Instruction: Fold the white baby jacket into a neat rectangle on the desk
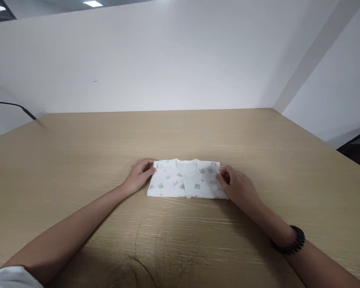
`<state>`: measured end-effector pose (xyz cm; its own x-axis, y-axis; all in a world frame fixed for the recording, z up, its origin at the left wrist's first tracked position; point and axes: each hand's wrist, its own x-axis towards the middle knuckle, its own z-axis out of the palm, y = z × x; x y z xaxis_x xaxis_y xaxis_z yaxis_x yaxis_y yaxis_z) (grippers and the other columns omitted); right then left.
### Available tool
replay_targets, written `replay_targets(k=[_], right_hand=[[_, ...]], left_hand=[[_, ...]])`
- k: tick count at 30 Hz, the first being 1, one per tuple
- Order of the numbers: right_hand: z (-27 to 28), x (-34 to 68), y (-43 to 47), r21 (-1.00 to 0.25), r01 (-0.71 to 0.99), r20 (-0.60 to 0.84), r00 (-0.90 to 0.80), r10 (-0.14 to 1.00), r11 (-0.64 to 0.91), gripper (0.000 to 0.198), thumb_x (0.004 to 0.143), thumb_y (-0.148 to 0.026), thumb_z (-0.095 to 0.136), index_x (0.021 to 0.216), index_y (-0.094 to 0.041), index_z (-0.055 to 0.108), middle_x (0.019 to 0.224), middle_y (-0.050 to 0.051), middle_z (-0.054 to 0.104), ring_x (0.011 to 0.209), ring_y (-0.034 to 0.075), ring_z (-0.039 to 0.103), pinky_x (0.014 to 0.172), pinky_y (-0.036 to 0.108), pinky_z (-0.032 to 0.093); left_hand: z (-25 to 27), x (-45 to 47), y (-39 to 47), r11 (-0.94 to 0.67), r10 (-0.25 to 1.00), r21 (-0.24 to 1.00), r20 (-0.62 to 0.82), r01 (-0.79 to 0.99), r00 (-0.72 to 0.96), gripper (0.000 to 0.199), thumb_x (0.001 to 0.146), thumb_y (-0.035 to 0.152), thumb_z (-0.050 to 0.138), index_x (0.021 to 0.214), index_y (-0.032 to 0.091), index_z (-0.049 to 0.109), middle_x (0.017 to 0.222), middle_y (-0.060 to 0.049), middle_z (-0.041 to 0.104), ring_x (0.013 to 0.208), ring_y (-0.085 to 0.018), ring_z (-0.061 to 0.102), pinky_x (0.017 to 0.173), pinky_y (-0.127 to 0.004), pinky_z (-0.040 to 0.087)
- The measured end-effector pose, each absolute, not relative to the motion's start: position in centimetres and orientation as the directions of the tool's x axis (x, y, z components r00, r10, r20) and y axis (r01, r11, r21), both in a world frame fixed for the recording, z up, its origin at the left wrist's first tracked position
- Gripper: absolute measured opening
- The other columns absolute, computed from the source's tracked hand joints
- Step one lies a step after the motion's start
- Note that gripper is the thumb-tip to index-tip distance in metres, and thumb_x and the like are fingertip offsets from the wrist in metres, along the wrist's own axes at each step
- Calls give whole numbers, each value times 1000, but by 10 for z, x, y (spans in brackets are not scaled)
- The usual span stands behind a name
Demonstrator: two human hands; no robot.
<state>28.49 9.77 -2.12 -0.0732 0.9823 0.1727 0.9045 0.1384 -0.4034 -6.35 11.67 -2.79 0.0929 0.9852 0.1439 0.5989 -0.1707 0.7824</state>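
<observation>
A small white baby shirt [174,182], printed with green bears and leaf-like spots, lies folded into a wide, low shape on the table. Its round neckline faces the far side, and a button shows at the near edge. At the shirt's left edge, my left hand [139,175] has its thumb and curled fingers closed on the upper corner. My right hand [239,187] pinches the right edge between thumb and forefinger, and it covers the near right corner. A black coiled band [296,241] circles my right wrist.
The wooden table [108,136] runs back to a white partition [168,60], with another white panel [342,80] on the right. A black cable [24,109] reaches the table's far left edge. A dark object [358,148] stands beyond the right edge. Strands of hair hang into the near view.
</observation>
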Motion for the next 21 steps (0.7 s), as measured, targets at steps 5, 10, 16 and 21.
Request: replay_targets(k=[5, 10, 16, 21], right_hand=[[-20, 284, 96, -361, 923, 183, -73, 980, 136, 15, 91, -32, 43, 81, -23, 49, 74, 6, 67, 70, 23, 61, 59, 30, 33], [-15, 283, 93, -228, 956, 247, -126, 961, 184, 14, 91, -29, 42, 83, -22, 50, 70, 5, 66, 67, 23, 61, 61, 30, 32], [-8, 282, 89, -103, 984, 249, -118, 961, 147, 14, 92, -27, 44, 80, -21, 50, 65, 4, 65, 64, 22, 61, 61, 31, 30], [-3, 279, 86, -39, 992, 236, -111, 966, 123, 15, 93, -24, 44, 83, -19, 53, 64, 5, 66, 63, 21, 62, 61, 31, 30]], left_hand=[[-24, -58, 111, -136, 987, 917, 93, 375, 129, 33, 82, 41, 65, 107, 19, 61, 115, -9, 67, 107, -26, 62, 94, -42, 48], [-16, -54, 109, -152, 972, 936, 82, 318, 222, 38, 86, 45, 63, 114, 20, 64, 136, -12, 59, 121, -28, 57, 97, -42, 47], [-21, -55, 112, -200, 972, 877, 122, 437, 201, 28, 87, 40, 62, 100, 17, 69, 103, -10, 72, 89, -23, 66, 78, -36, 53], [-24, -55, 113, -242, 970, 793, 173, 560, 173, 23, 86, 40, 62, 93, 19, 69, 96, -7, 73, 83, -21, 65, 74, -33, 52]])
